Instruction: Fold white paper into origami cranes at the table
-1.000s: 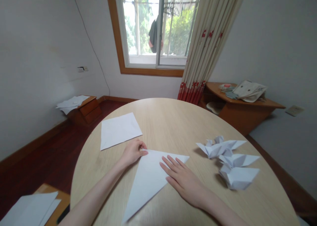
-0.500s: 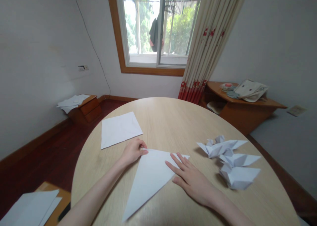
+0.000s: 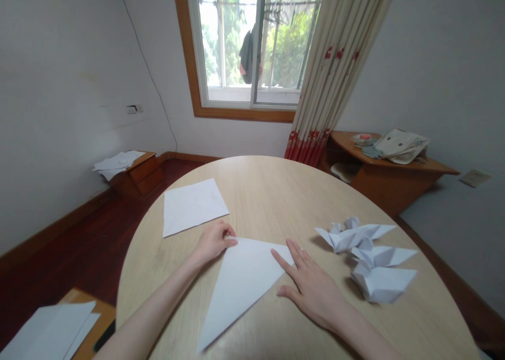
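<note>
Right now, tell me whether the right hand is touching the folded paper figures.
No, the right hand lies at the right corner of the paper triangle, apart from the folded paper figures.

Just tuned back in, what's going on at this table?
A person is working on a white paper triangle on the round table. The left hand holds its far left corner; the right hand is spread, its fingers over the right corner. A four-sided white sheet lies beyond the left hand, and several folded paper figures sit to the right.
</note>
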`<state>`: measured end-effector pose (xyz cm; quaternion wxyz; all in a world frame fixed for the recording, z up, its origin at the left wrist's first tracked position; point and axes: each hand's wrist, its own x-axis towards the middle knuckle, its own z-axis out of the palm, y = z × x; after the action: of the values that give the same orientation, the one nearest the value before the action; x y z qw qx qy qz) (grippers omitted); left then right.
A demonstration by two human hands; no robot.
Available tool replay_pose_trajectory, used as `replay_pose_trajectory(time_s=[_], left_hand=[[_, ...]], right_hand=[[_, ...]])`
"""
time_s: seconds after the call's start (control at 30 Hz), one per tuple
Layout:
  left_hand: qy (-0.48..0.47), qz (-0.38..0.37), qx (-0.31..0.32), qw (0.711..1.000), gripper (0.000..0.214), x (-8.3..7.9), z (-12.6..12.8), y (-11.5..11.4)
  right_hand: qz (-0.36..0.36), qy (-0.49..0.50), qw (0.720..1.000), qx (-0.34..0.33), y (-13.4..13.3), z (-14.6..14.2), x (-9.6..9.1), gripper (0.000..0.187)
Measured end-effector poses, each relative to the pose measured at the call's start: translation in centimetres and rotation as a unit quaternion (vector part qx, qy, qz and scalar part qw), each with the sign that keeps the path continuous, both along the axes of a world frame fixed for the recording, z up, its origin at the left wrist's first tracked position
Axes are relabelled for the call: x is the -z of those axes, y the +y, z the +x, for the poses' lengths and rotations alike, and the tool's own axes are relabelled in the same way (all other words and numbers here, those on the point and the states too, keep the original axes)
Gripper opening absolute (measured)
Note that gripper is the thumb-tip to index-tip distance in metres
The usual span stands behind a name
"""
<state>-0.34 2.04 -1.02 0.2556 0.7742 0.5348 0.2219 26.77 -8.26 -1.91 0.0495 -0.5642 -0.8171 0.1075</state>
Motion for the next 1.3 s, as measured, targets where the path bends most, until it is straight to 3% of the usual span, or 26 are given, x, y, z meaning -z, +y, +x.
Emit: replay_pose_trajectory(time_s=[0.1, 0.27, 0.5, 0.77, 0.97, 1.3], left_hand=[[0.000, 0.003, 0.000, 1.000, 0.007, 0.0, 0.0, 0.1], [0.000, 0.005, 0.000, 1.000, 0.008, 0.0, 0.1, 0.2], [0.000, 0.009, -0.001, 1.000, 0.009, 0.1, 0.1, 0.2], [0.003, 0.006, 0.002, 1.000, 0.008, 0.2, 0.2, 0.3], [-0.001, 0.002, 0.005, 1.000, 0.009, 0.5, 0.0, 0.5], [-0.013, 0.006, 0.001, 1.000, 0.010, 0.8, 0.0, 0.5]], right_hand=[[0.044, -0.012, 0.999, -0.012, 0.1, 0.2, 0.7, 0.076], [0.096, -0.009, 0.991, -0.089, 0.0, -1.2, 1.1, 0.082], [0.024, 0.038, 0.985, -0.169, -2.2, -4.6, 0.2, 0.090], [0.027, 0.040, 0.980, -0.191, -3.2, -5.6, 0.0, 0.099], [-0.045, 0.037, 0.980, -0.188, -3.4, -6.1, -0.8, 0.092], [-0.081, 0.052, 0.981, -0.169, -1.9, -4.2, -1.7, 0.076]])
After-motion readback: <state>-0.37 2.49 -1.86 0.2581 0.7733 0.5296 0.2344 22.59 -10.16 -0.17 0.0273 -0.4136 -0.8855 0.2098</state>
